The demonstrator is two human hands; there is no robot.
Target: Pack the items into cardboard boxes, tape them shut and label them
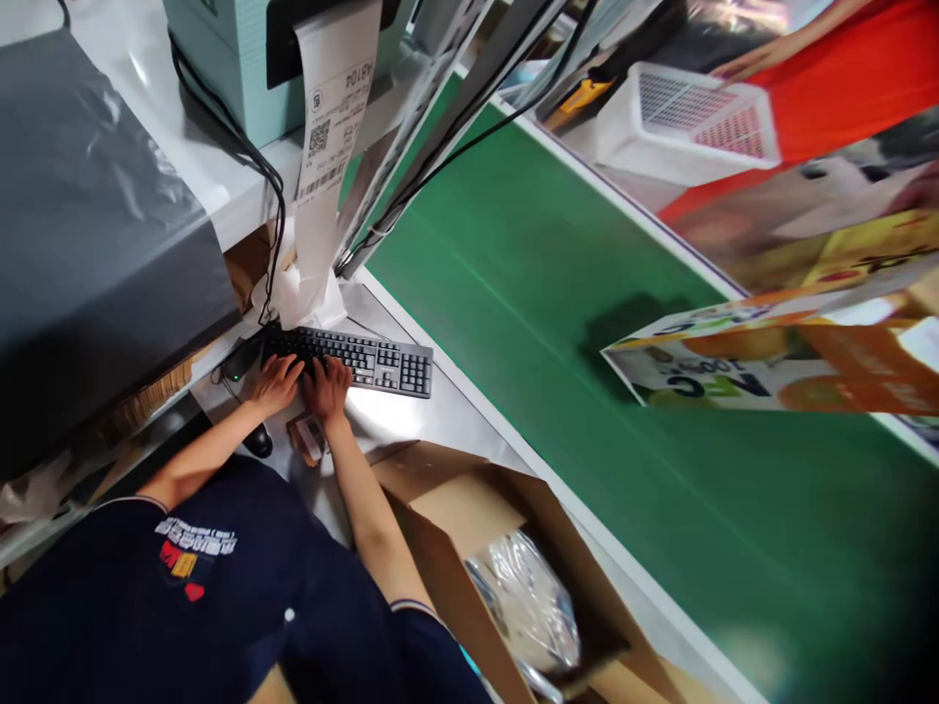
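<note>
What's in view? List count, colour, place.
keyboard: 1, black, left of centre
mouse: 1, black, near keyboard
boxy machine: 1, pale teal, upper left
label strip: 1, white, hanging by machine
cables: several, black, upper left
block: 1, dark grey, left
cardboard box: 1, brown, bottom centre
wrapped contents: uncounted, clear plastic, in box
flat surface: 1, green, right
printed carton: 1, multicoloured, right
basket: 1, white, upper right
co-worker's hand: 1, at basket
shirt: 1, navy, bottom left
left hand, right hand: 1 each, at keyboard

The navy shirt (242, 577) has pale-edged sleeves (420, 640) and a logo (183, 564).
</note>
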